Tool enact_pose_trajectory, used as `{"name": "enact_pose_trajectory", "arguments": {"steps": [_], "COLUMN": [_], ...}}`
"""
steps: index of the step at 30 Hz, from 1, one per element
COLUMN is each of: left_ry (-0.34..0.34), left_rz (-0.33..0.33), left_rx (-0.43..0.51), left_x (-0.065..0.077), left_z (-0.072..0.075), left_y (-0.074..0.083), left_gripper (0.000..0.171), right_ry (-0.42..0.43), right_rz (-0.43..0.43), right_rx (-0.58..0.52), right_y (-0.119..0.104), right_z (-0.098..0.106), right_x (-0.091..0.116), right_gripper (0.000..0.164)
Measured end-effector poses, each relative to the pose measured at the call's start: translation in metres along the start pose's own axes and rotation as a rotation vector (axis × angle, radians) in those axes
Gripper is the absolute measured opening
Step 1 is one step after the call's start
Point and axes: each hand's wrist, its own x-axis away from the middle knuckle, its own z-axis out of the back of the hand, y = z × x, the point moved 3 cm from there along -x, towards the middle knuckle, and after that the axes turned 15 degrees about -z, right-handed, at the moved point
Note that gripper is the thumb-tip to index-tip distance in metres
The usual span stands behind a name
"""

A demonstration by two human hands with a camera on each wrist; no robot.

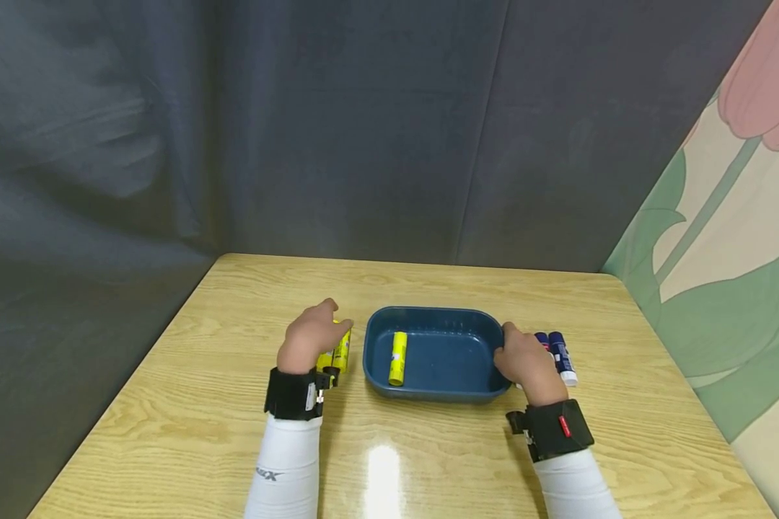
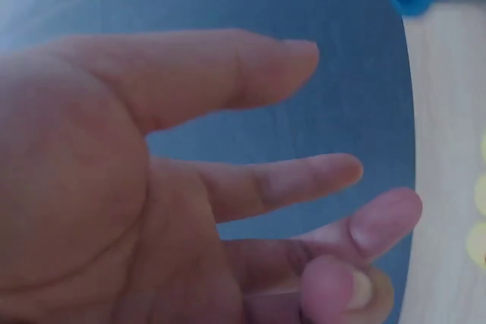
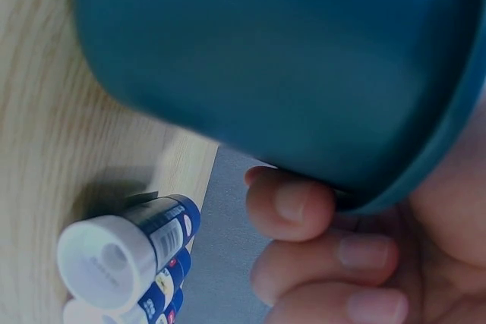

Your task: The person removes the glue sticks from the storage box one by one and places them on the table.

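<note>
My left hand (image 1: 313, 336) hovers over yellow glue sticks (image 1: 342, 351) on the table left of a dark blue dish (image 1: 444, 393). Its fingers are spread and hold nothing; in the left wrist view, round yellow ends (image 2: 480, 195) show beyond the fingertips. On the dish's other side, my right hand (image 1: 529, 364) grips the right rim, curled fingers (image 3: 288, 202) against the outer wall. One yellow glue stick (image 1: 398, 359) lies inside the dish, toward its left end. Dark blue glue sticks (image 1: 561, 357) with white ends lie just right of my right hand, which partly hides them.
The wooden table (image 1: 188, 404) meets a dark grey curtain (image 1: 363, 144) at the back. A wall with a painted flower (image 1: 740, 310) borders the right side. Wrist straps with small cameras (image 1: 292, 394) sit on both forearms.
</note>
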Motion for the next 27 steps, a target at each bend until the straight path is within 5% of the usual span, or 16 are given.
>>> {"name": "enact_pose_trajectory", "arguments": {"steps": [12, 27], "left_ry": [-0.047, -0.152], "left_rz": [-0.139, -0.138], "left_rx": [0.041, -0.109], "left_x": [-0.005, -0.021], "left_z": [-0.028, -0.071], "left_y": [0.05, 0.063], "left_gripper": [0.062, 0.067], "right_ry": [-0.001, 0.004], "right_rz": [-0.002, -0.001], "right_rx": [-0.001, 0.0], "right_y": [-0.003, -0.005], "right_z": [0.001, 0.0], "right_x": [-0.002, -0.002], "right_gripper": [0.053, 0.054]}}
